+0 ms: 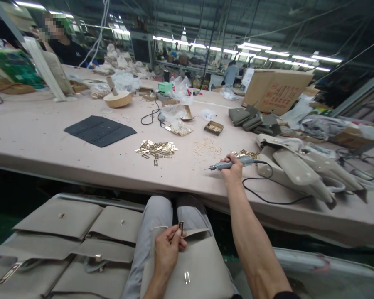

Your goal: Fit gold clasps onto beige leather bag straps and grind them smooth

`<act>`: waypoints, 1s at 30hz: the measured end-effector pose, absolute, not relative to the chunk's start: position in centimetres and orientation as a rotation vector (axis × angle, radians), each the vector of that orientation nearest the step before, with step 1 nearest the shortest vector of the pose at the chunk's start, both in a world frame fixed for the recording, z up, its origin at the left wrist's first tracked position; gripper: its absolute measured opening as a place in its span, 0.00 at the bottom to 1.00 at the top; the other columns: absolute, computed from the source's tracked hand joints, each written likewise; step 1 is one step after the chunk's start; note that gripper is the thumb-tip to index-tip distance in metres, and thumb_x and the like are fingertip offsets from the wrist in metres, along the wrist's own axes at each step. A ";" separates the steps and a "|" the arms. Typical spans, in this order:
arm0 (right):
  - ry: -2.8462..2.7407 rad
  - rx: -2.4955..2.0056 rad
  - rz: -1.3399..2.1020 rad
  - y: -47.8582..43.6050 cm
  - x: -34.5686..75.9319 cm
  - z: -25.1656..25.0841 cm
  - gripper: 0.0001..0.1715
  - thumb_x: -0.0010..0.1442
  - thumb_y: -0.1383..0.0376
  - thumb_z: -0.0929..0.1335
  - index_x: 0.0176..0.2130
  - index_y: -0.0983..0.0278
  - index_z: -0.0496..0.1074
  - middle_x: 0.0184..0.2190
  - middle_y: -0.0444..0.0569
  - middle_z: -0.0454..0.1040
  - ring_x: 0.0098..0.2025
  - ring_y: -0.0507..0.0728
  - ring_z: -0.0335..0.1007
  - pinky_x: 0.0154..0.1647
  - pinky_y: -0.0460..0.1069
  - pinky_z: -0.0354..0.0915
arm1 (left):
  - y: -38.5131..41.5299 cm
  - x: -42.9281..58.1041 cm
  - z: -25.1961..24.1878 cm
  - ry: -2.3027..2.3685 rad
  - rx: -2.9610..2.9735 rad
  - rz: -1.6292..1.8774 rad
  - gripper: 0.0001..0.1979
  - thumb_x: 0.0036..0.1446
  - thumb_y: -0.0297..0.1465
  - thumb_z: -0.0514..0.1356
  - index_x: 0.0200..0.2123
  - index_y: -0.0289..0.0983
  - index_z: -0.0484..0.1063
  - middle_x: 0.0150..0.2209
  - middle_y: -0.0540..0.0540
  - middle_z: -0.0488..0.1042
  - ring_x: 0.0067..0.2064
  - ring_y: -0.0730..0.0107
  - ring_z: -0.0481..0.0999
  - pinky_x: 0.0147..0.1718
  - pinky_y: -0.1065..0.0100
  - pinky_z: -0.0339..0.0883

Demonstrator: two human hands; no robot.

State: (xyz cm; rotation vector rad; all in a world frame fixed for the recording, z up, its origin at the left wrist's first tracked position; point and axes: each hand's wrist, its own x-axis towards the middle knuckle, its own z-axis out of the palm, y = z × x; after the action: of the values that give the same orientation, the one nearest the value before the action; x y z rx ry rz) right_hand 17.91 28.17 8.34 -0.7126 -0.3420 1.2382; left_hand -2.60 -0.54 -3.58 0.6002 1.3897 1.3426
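A small rectangular gold-toned metal plate (181,227) is pinched between the thumb and fingers of my left hand (168,250). It is at the upper edge of a beige bag (202,259) on my lap; I cannot tell whether it is fixed to the bag. Two shiny metal prongs or slots (187,277) show on the bag's front. My right hand (233,169) grips a grey electric screwdriver (247,160) just over the table, its bit pointing left and a black cord trailing right. Left of it lies a pile of metal plates (157,149), with scattered tiny screws (207,146) behind.
Several beige bags (64,216) lie at my lower left. More beige bags (294,162) and dark folded pieces (252,118) crowd the table's right side. A dark panel (99,130), a small box (214,128) and a large carton (276,91) stand farther back. One person (67,47) is across the table.
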 end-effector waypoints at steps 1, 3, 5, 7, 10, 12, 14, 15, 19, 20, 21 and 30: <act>-0.302 -0.700 1.250 28.8 18.0 7.8 0.17 0.57 0.74 0.73 0.34 0.61 0.61 0.26 0.34 0.66 0.20 0.45 0.61 0.26 0.43 0.68 | -0.6 -2.6 -3.5 1.390 0.594 1.340 0.28 0.48 0.50 0.72 0.39 0.30 0.82 0.29 0.38 0.84 0.22 0.66 0.78 0.21 0.68 0.74; -0.255 -0.696 1.259 29.6 18.1 6.8 0.16 0.57 0.75 0.71 0.35 0.61 0.61 0.25 0.34 0.66 0.20 0.45 0.61 0.24 0.42 0.67 | -0.6 -2.7 -3.4 1.392 0.579 1.335 0.28 0.47 0.50 0.72 0.38 0.29 0.82 0.29 0.38 0.84 0.22 0.66 0.78 0.22 0.68 0.74; -0.240 -0.712 1.257 30.1 18.2 6.0 0.16 0.57 0.75 0.71 0.34 0.61 0.60 0.25 0.33 0.65 0.19 0.45 0.60 0.23 0.42 0.66 | -0.6 -2.7 -3.3 1.397 0.561 1.330 0.29 0.45 0.51 0.73 0.38 0.30 0.82 0.28 0.38 0.84 0.22 0.66 0.78 0.21 0.68 0.74; -0.224 -0.714 1.260 30.4 18.3 5.4 0.15 0.57 0.75 0.71 0.34 0.61 0.61 0.25 0.33 0.66 0.19 0.46 0.60 0.23 0.43 0.67 | -0.5 -2.7 -3.3 1.399 0.554 1.327 0.30 0.44 0.51 0.73 0.39 0.30 0.82 0.28 0.38 0.84 0.22 0.66 0.78 0.21 0.68 0.74; -0.211 -0.699 1.270 30.5 18.3 5.0 0.13 0.58 0.75 0.70 0.35 0.62 0.63 0.26 0.34 0.67 0.20 0.46 0.61 0.24 0.43 0.68 | -0.2 -2.7 -3.3 1.393 0.548 1.323 0.31 0.43 0.52 0.74 0.39 0.30 0.82 0.28 0.38 0.84 0.22 0.65 0.78 0.22 0.68 0.74; -0.208 -0.693 1.278 30.5 18.0 4.9 0.13 0.58 0.75 0.71 0.35 0.62 0.63 0.26 0.35 0.68 0.21 0.45 0.61 0.24 0.42 0.68 | -0.1 -2.7 -3.4 1.393 0.537 1.317 0.32 0.43 0.53 0.74 0.39 0.30 0.82 0.27 0.38 0.84 0.22 0.66 0.78 0.22 0.68 0.74; -0.207 -0.693 1.283 30.5 17.7 4.9 0.14 0.58 0.75 0.71 0.35 0.62 0.63 0.26 0.35 0.68 0.21 0.45 0.62 0.24 0.42 0.68 | 0.0 -2.8 -3.4 1.396 0.535 1.311 0.32 0.43 0.53 0.74 0.39 0.30 0.82 0.27 0.38 0.83 0.22 0.66 0.78 0.22 0.68 0.74; -0.207 -0.695 1.283 30.6 17.5 5.0 0.14 0.57 0.75 0.72 0.35 0.62 0.63 0.26 0.35 0.68 0.21 0.45 0.62 0.24 0.42 0.68 | 0.0 -2.8 -3.4 1.395 0.540 1.309 0.32 0.43 0.53 0.74 0.39 0.30 0.82 0.27 0.38 0.83 0.22 0.66 0.78 0.22 0.68 0.74; -0.215 -0.706 1.284 30.7 17.0 5.1 0.16 0.57 0.74 0.73 0.34 0.62 0.62 0.26 0.34 0.67 0.21 0.45 0.62 0.24 0.42 0.68 | 0.1 -2.8 -3.6 1.392 0.538 1.313 0.32 0.43 0.52 0.74 0.40 0.29 0.82 0.30 0.37 0.84 0.23 0.65 0.78 0.22 0.67 0.75; -0.218 -0.711 1.284 30.7 16.9 5.2 0.16 0.57 0.74 0.73 0.34 0.62 0.62 0.26 0.34 0.67 0.21 0.45 0.62 0.24 0.42 0.68 | 0.1 -2.8 -3.6 1.391 0.534 1.312 0.32 0.44 0.52 0.74 0.40 0.29 0.82 0.30 0.37 0.84 0.23 0.65 0.79 0.22 0.66 0.75; -0.221 -0.717 1.285 30.7 16.8 5.2 0.16 0.57 0.74 0.73 0.35 0.62 0.62 0.26 0.34 0.67 0.21 0.45 0.62 0.24 0.42 0.68 | 0.1 -2.8 -3.7 1.391 0.532 1.312 0.32 0.44 0.52 0.74 0.41 0.29 0.81 0.30 0.37 0.84 0.23 0.65 0.79 0.22 0.66 0.76; -0.262 -0.742 1.262 30.7 16.7 5.3 0.18 0.57 0.72 0.75 0.35 0.62 0.62 0.26 0.34 0.68 0.20 0.45 0.62 0.25 0.42 0.70 | 0.1 -3.0 -4.1 1.388 0.543 1.296 0.32 0.46 0.53 0.73 0.40 0.28 0.81 0.27 0.38 0.83 0.22 0.66 0.78 0.22 0.68 0.74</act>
State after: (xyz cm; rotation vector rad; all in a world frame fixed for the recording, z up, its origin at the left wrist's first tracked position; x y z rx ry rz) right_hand 16.65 30.73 5.26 -0.7420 -0.2619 1.2618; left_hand -2.96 0.13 -4.10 0.5430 1.3875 1.2961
